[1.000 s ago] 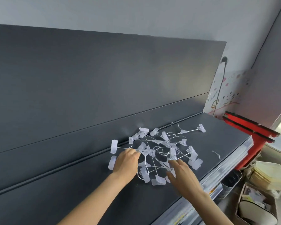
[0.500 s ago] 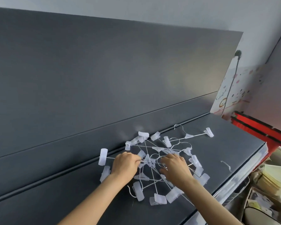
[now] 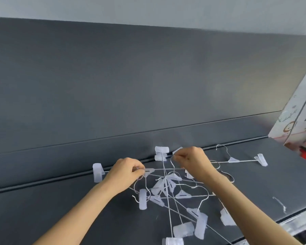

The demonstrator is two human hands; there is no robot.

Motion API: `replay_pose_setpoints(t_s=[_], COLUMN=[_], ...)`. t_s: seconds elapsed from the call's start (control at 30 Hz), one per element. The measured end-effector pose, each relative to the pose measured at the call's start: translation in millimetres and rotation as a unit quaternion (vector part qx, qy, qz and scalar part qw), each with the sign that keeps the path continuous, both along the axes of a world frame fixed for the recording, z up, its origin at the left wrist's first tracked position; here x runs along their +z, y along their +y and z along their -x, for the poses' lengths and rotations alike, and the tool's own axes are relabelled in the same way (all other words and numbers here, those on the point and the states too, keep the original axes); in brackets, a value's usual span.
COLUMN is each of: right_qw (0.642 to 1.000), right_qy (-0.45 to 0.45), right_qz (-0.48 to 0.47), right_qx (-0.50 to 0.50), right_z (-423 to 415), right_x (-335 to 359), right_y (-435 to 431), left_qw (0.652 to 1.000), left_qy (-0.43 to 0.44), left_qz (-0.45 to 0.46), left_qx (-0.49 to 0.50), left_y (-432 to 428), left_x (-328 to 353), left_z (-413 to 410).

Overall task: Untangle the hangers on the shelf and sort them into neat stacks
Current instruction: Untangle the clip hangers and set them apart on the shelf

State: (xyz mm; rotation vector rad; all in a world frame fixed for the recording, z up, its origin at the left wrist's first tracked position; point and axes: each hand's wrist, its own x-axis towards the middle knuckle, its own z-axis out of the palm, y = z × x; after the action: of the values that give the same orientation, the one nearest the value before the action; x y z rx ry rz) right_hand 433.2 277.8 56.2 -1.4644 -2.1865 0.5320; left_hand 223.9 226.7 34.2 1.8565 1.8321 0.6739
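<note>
1. Dark grey shelf (image 3: 60,209) and its back panel (image 3: 131,85) fill most of the head view. The tangle of hangers (image 3: 170,188) lies on the shelf near the back groove, between the two hands and spreading from them toward the person.
2. The left hand (image 3: 125,172) has its fingers (image 3: 139,171) curled and pinching the neck piece (image 3: 149,171) of one hanger. That hanger's bar (image 3: 166,169) runs level, side to side. Its end clip (image 3: 97,172) sticks out on the outer side of these fingers, and the other end runs toward the right wrist.
3. The right hand (image 3: 194,161) has its fingertips pressed together on a wire hook (image 3: 172,164), just behind the bar. The hook curls down from them into the heap. I cannot tell whether this hook belongs to the same hanger.
4. Several bars cross the pinched bar between the two grips, so freeing it probably means drawing it along its own length, outward past the left fingers, rather than lifting it straight up.
5. A lone hanger (image 3: 234,160) lies beyond the right fingers, away from the heap, with its bar level too. The right hand is the nearer one. A scrap of wire (image 3: 279,203) lies farther out on that side.
</note>
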Motion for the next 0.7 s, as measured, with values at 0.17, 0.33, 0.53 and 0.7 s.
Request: replay_pose_setpoints(t_s=[0.17,0.33,0.53,0.7], right_qw=[0.999,0.999,0.994,0.982], right_qy=[0.025,0.0,0.022,0.07], right_qz=[0.004,0.045,0.104,0.156], right_qx=[0.025,0.021,0.039,0.075], right_z=[32,43,39,30], right_x=[0,-19,-27,-20], right_y=[-3,-3,-1,-2], left_qw=[0.999,0.996,0.994,0.982], left_qy=[0.014,0.05,0.101,0.189], left_qz=[-0.013,-0.019,-0.013,-0.017], left_qx=[0.045,0.071,0.049,0.006], left_y=[-22,-40,-39,-27], left_x=[-1,-18,-8,3], left_z=[24,38,34,25])
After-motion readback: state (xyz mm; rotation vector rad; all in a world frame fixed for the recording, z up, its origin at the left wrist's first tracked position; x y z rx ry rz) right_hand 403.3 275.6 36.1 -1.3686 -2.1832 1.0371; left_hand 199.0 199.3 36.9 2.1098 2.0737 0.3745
